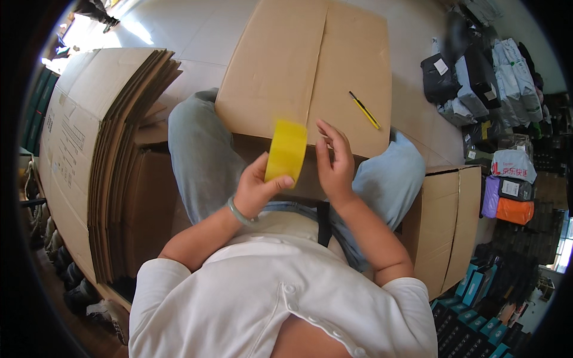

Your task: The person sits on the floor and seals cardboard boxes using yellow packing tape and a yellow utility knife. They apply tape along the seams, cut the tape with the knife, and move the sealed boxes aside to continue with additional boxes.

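A large brown cardboard box (268, 77) lies ahead of the person, its center seam running away from the body; the left hand (256, 176) grips a yellow tape roll (287, 149) by its lower left side, thumb laid over the near end, other fingers mostly hidden behind; the right hand (336, 161) is free and partly open, thumb and loosely bent fingers only narrowly parted, just right of the roll with a gap between; the roll is held in front of the box's near edge, its broad outer face toward the head, its long axis running nearly straight away from the person, the blurred far end leaning slightly right; a slim yellow-and-black pen (366, 112) rests on the box's right half, dark end pointing away and leftward.
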Motion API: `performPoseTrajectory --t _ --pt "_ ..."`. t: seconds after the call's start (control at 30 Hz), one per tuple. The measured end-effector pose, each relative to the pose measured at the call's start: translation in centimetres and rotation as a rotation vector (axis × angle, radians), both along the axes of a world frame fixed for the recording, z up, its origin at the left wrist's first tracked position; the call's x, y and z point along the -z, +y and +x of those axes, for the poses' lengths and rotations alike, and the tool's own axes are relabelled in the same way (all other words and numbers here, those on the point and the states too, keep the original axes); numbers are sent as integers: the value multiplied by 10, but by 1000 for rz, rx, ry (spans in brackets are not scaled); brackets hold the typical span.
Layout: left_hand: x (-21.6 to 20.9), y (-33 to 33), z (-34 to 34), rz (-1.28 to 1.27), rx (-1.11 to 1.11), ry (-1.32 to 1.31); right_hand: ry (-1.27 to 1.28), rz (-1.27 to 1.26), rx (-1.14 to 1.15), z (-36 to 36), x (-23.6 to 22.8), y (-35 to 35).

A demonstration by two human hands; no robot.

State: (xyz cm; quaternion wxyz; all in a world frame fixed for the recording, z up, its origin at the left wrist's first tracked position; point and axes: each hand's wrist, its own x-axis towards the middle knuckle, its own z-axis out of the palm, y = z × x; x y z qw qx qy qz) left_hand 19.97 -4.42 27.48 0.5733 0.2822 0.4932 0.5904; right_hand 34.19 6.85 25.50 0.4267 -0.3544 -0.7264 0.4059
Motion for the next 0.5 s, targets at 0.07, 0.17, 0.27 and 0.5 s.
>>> performPoseTrajectory --t 0.07,0.17,0.27,0.5 --pt "-7 -12 7 -3 63 -88 126 -3 -79 8 -2 -14" --pt "-5 -18 10 85 134 65 154 6 -191 17 -23 -27" --pt "1 -17 8 212 173 302 181 -110 -203 21 -32 -33" --pt "-1 -17 6 365 152 740 231 -325 -247 29 -46 -28"
